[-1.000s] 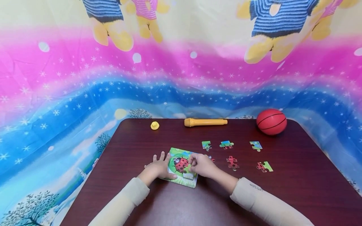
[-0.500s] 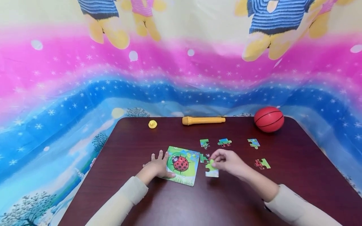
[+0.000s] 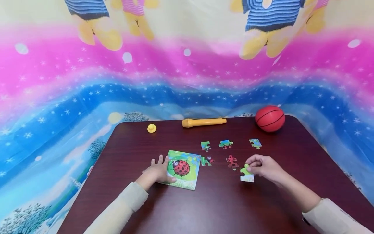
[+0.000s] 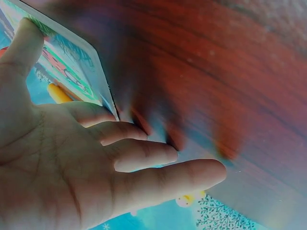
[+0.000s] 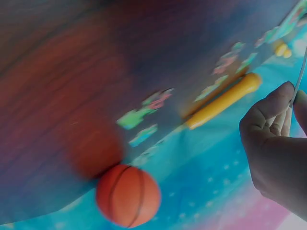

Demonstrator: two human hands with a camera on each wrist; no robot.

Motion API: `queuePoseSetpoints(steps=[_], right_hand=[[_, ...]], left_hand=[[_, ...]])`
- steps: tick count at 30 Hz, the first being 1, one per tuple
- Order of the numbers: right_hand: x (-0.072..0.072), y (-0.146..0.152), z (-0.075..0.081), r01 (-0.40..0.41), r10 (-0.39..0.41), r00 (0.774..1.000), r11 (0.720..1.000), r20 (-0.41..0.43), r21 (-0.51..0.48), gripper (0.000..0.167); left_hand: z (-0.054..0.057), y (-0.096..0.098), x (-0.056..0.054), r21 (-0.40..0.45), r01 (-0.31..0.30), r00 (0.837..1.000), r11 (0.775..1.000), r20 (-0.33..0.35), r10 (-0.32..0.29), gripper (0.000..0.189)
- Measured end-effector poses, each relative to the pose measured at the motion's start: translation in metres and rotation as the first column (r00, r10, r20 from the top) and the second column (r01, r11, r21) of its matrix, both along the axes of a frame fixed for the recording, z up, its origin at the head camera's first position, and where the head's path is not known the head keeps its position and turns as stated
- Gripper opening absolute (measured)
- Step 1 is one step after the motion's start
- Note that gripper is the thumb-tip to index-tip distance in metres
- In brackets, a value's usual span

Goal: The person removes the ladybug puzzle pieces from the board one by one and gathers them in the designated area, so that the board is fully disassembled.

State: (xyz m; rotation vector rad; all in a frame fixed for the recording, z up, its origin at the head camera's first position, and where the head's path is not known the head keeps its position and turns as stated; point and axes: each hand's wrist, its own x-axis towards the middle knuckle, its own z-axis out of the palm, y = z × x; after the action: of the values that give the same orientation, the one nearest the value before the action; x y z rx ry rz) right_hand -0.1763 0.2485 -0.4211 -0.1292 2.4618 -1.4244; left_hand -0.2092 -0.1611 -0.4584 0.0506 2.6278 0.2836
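My right hand [image 3: 266, 167] pinches a green and white jigsaw piece [image 3: 247, 175] between thumb and fingers, holding it above the table right of the other pieces. In the right wrist view only the thin edge of that piece shows between the fingertips. A square puzzle board [image 3: 187, 182] with a ladybird picture lies flat left of the middle. Against its left edge rests my left hand [image 3: 156, 172], fingers spread, the thumb over the board's lower edge. The left wrist view shows its palm and straight fingers [image 4: 172, 184] beside the board's corner.
Several loose jigsaw pieces lie right of the board, among them a red spotted piece [image 3: 232, 161]. A red and green piece [image 5: 144, 112] shows in the right wrist view. Along the back stand a yellow duck [image 3: 151, 128], a yellow toy microphone [image 3: 204, 122] and a red ball [image 3: 270, 118].
My right hand has lifted the green and white piece off the board and carried it to the right. The left hand has stayed at the board; the head view has shifted slightly.
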Motion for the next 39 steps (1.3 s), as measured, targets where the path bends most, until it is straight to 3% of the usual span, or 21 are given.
queuePoseSetpoints(steps=[8,12,16,22,30,39], right_hand=[[0.001,0.038,-0.015,-0.028,0.027,0.998,0.999,0.064,0.023,0.025],[0.002,0.053,-0.022,-0.068,0.065,0.995,0.997,0.080,0.025,0.022],[0.005,0.062,-0.027,-0.063,0.058,0.997,0.993,0.057,0.096,0.018],[0.005,0.072,-0.032,-0.031,0.029,1.000,0.974,0.011,0.223,0.015],[0.004,0.075,-0.031,-0.074,0.097,0.993,0.953,-0.066,0.293,0.013],[0.006,0.073,-0.038,-0.028,0.050,0.997,0.946,-0.061,0.323,0.020]], left_hand=[[0.001,-0.005,0.000,-0.014,-0.014,1.000,1.000,0.014,0.014,0.110],[0.003,-0.005,0.000,-0.050,0.012,1.000,0.999,-0.015,-0.013,0.109],[0.006,-0.003,-0.001,-0.070,0.050,0.997,0.996,-0.053,-0.054,0.108],[0.004,-0.003,0.000,-0.059,0.048,0.997,0.997,-0.064,-0.052,0.108],[0.004,0.000,-0.001,-0.085,0.066,0.996,0.994,-0.062,-0.071,0.108],[0.003,0.004,0.004,-0.059,0.073,0.993,0.996,-0.087,-0.078,0.109]])
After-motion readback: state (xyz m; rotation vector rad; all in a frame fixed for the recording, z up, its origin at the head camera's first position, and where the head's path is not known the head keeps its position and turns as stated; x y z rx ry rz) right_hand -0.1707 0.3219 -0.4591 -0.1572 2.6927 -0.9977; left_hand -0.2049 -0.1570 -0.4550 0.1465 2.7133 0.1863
